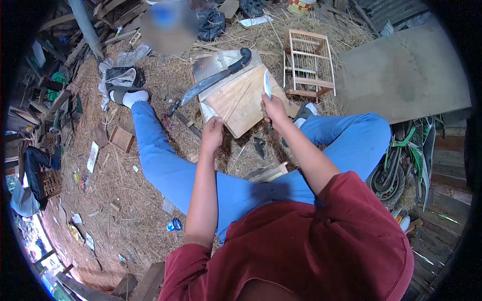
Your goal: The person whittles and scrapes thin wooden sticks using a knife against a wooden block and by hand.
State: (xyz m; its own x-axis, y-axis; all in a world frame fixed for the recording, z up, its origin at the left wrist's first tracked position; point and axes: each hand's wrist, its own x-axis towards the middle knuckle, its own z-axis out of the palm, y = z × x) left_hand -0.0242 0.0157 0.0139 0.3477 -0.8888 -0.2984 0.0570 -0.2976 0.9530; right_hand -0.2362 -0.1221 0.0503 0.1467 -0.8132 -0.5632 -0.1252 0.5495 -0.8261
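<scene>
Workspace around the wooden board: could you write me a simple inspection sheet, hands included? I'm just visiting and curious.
Surface: a pale wooden board, low over straw-strewn ground.
Job's things: a knife, blade upward; a thin strip over the board; a machete lying unheld towards the board's far side.
Clutter: a blue container and scattered scraps on the ground.
Left hand: fingers closed at the board's near edge, apparently pinching the thin strip.
Right hand: closed around the knife's handle.
Cables: nothing seen.
Surroundings: a slatted wooden frame and a large flat panel to the right; part of a motorbike below the panel in the picture.
</scene>
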